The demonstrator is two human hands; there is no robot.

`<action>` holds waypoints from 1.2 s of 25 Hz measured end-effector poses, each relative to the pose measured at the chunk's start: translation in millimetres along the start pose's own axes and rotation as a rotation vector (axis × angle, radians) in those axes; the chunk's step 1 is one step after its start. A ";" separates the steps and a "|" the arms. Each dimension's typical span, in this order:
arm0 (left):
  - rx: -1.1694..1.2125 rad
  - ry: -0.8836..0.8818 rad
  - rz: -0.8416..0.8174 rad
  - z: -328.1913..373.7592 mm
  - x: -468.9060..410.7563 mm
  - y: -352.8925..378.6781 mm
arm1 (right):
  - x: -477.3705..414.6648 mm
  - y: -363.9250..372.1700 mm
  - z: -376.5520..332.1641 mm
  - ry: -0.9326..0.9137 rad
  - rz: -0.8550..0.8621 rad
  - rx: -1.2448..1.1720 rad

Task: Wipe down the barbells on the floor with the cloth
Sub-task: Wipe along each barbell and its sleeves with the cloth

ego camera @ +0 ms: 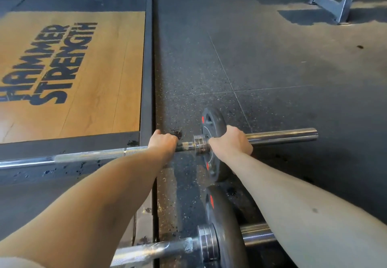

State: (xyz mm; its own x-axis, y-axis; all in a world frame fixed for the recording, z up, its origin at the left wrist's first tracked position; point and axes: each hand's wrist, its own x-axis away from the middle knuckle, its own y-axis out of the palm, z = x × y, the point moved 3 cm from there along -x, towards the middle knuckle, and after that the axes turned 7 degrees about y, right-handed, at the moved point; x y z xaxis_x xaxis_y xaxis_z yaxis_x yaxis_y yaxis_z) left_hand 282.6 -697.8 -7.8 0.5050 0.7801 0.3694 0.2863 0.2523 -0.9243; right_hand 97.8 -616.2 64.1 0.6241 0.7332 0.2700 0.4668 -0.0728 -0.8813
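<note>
A steel barbell lies across the floor from the left edge to the right, with a small black weight plate on its sleeve. My left hand grips the bar just left of the collar. My right hand is curled over the plate and sleeve beside the collar. A second barbell with a larger black plate lies nearer to me at the bottom. No cloth shows in either hand.
A wooden lifting platform with black lettering and a dark metal frame fills the left. Speckled black rubber tiles cover the floor to the right. A grey metal machine leg stands at the top right.
</note>
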 end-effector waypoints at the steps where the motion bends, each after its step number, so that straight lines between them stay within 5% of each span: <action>1: -0.001 -0.001 0.007 -1.1 -1.5 -1.8 | -3.6 -3.1 -1.7 -0.003 -0.002 -0.002; 18: 0.071 0.011 0.060 -25.0 -3.5 8.3 | -5.0 4.6 -23.6 -0.030 0.184 0.027; 22: 0.125 0.066 0.018 -32.6 4.5 12.0 | -11.6 -0.4 -8.4 0.017 0.084 -0.043; 24: 0.125 0.059 0.041 -36.3 16.0 4.9 | -6.8 -9.1 0.8 0.051 0.009 -0.137; 30: 0.048 0.046 0.080 -33.3 73.3 -68.4 | 44.8 -72.3 5.5 0.026 0.154 -0.276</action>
State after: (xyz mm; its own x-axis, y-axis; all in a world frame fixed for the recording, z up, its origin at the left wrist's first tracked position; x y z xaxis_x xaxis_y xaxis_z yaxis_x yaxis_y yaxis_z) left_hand 327.2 -676.9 85.7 0.5617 0.7723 0.2968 0.2050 0.2177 -0.9543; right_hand 88.6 -574.4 137.7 0.7151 0.6818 0.1542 0.5154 -0.3653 -0.7752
